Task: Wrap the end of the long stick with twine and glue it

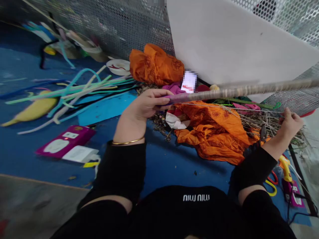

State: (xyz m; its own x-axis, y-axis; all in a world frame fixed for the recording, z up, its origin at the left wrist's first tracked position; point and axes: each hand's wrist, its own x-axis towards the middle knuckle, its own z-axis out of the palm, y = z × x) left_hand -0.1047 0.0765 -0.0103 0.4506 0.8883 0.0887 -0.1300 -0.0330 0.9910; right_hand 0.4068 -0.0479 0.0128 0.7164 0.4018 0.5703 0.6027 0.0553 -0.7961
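A long wrapped rod runs from the middle to the right edge, with a purple part at its left end. My left hand grips that purple end between thumb and fingers. A thin pale string stretches below the rod towards my right hand, which pinches its far end with closed fingers. Under the rod lies crumpled orange cloth, with white crumpled paper beside it. Dry twigs lie near my right hand.
Pipe cleaners, a yellow object and a purple power strip lie left on the blue table. Behind are an orange bundle, a lit phone and a white board. A yellow glue gun is at right.
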